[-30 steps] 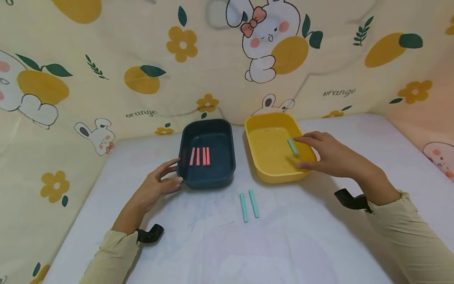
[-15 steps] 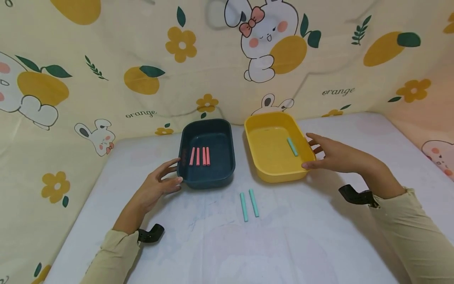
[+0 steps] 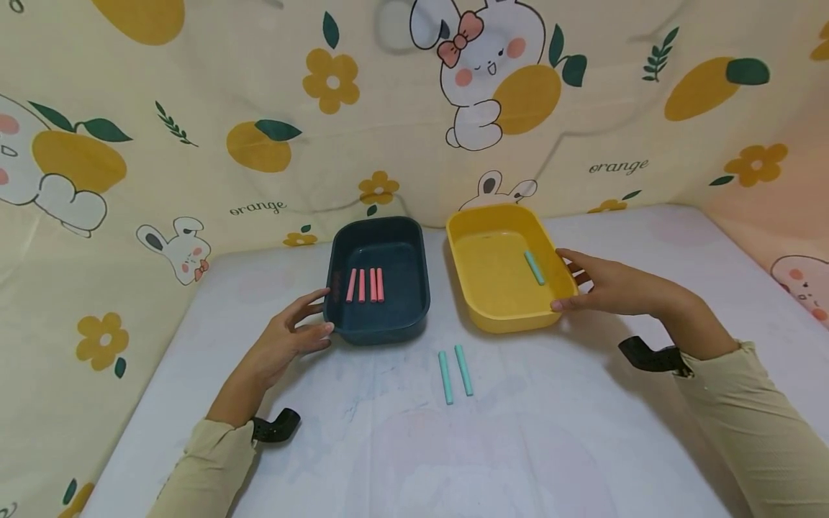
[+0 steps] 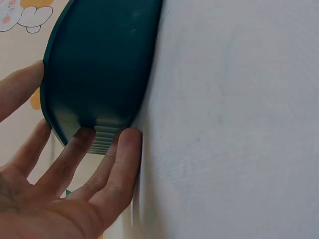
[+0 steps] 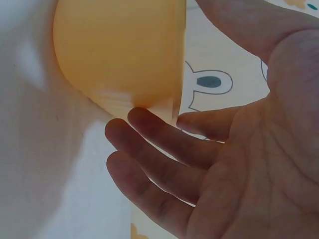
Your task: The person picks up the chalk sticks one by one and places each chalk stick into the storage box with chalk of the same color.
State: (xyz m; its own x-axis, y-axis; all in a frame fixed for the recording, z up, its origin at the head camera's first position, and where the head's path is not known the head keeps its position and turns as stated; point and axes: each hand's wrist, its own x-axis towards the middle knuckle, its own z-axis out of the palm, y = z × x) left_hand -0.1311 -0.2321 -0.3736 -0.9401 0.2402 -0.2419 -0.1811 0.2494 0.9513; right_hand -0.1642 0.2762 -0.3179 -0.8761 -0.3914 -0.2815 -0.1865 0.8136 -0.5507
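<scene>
We are seeing the left hand [image 3: 281, 338] lying along the left side of a dark blue tray [image 3: 382, 337], its fingers spreading wide and slightly bent. In the left wrist view, one digit is meeting the rim and others are reaching the ridged part of the outer wall; we are not making out any firm grip. Four pink sticks [image 3: 373, 285] are lying side by side on the tray's floor, the two on the right sitting closest together.

The right hand [image 3: 602, 288] is touching the right side of a yellow tray [image 3: 512, 325], its thumb resting at the rim near the front corner and its fingers spreading loosely apart along the outer side. In the right wrist view, we are finding the palm facing the camera, and we cannot tell whether the lowest fingertips are touching the wall. One mint-green stick [image 3: 534, 267] is lying aslant inside this tray, toward its right wall.

Two more green sticks [image 3: 463, 370] are lying nearly parallel, just apart, on the pale worktop [image 3: 414, 460] in front of the trays, nearer the yellow one. A cream cloth [image 3: 194, 158] with rabbits, oranges and flowers is hanging behind, and both forearms are wearing beige sleeves [image 3: 751, 424].
</scene>
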